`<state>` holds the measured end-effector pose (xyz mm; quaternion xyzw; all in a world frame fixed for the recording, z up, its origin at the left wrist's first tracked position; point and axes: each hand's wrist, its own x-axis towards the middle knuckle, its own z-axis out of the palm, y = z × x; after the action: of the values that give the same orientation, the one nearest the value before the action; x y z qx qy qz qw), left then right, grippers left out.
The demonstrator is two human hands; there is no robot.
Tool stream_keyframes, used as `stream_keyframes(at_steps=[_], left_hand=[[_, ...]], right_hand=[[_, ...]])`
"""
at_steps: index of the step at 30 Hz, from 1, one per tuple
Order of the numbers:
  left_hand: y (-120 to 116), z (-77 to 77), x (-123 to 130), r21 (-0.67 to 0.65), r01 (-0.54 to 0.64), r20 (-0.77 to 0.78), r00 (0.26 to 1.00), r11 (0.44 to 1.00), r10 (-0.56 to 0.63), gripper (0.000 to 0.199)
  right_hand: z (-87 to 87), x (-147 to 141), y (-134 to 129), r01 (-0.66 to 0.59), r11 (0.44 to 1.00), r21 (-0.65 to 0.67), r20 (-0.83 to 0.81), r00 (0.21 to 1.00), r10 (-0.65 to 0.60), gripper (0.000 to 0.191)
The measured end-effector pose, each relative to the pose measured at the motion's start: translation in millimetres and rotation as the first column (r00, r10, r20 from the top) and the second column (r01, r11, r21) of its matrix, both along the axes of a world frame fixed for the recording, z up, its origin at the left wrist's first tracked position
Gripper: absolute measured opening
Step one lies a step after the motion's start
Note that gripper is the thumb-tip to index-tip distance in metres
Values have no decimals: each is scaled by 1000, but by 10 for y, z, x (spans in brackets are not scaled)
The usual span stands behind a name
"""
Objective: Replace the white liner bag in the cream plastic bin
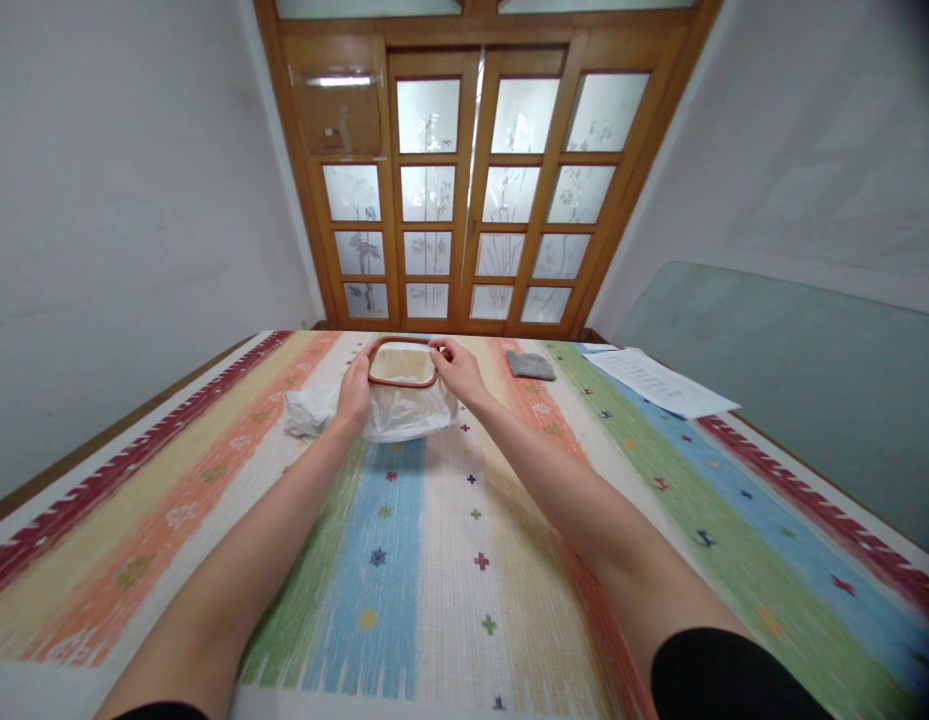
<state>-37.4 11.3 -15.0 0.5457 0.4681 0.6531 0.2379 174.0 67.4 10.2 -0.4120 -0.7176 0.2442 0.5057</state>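
Both of my hands are at the far part of the table, at the sides of a rounded, brown-rimmed container (403,382) with a pale inside. My left hand (354,388) grips its left edge, fingers against the rim. At its upper right corner, my right hand (456,368) pinches the rim between thumb and fingers. Thin clear plastic (408,415) hangs around and below the rim, hiding the container's lower part. A crumpled white plastic bag (308,412) lies just left of my left hand.
A striped, patterned cloth (441,550) covers the table. Right of my hands lies a folded grey cloth (531,365), with printed paper sheets (659,381) farther right. A pale green board (794,370) stands along the right side. Wooden glazed doors (468,195) are behind the table.
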Motion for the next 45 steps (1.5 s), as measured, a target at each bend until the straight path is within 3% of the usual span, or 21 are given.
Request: stream_keyframes(at_steps=[5, 7, 10, 13, 16, 19, 22, 27, 32, 36, 42, 45], left_hand=[[-164, 151, 53, 135, -44, -56, 997, 990, 52, 44], [-199, 192, 62, 149, -73, -26, 997, 986, 78, 41], [-224, 248, 56, 102, -101, 30, 995, 990, 99, 37], [-260, 321, 45, 32, -48, 52, 998, 998, 46, 35], [-328, 417, 49, 38, 57, 55, 997, 998, -59, 32], [-408, 510, 72, 15, 185, 49, 981, 983, -185, 33], [-473, 573, 108, 32, 310, 79, 947, 950, -312, 35], [-537, 621, 150, 89, 408, 170, 893, 909, -417, 41], [-552, 642, 138, -63, 452, 173, 883, 890, -437, 40], [-545, 643, 123, -179, 393, 132, 918, 902, -374, 39], [-506, 630, 84, -169, 292, 176, 949, 941, -263, 38], [-486, 616, 63, -189, 271, 196, 952, 944, -234, 40]], right_hand=[[166, 86, -52, 37, 999, 18, 13, 999, -38, 25], [204, 122, -68, -21, 1000, -15, -9, 1000, 21, 25], [244, 179, -88, -209, 969, -131, -117, 974, 194, 30], [293, 242, -110, -412, 883, -225, -240, 902, 360, 30], [356, 293, -145, -582, 761, -286, -295, 809, 508, 33], [421, 319, -200, -683, 662, -309, -325, 730, 601, 40], [467, 327, -246, -724, 617, -309, -338, 690, 641, 42], [454, 340, -202, -707, 644, -291, -331, 706, 626, 41], [458, 364, -129, -702, 666, -253, -319, 710, 628, 35], [517, 355, -196, -687, 689, -231, -313, 723, 616, 35], [551, 278, -342, -641, 748, -173, -459, 724, 515, 45], [568, 250, -419, -643, 747, -169, -500, 709, 497, 44]])
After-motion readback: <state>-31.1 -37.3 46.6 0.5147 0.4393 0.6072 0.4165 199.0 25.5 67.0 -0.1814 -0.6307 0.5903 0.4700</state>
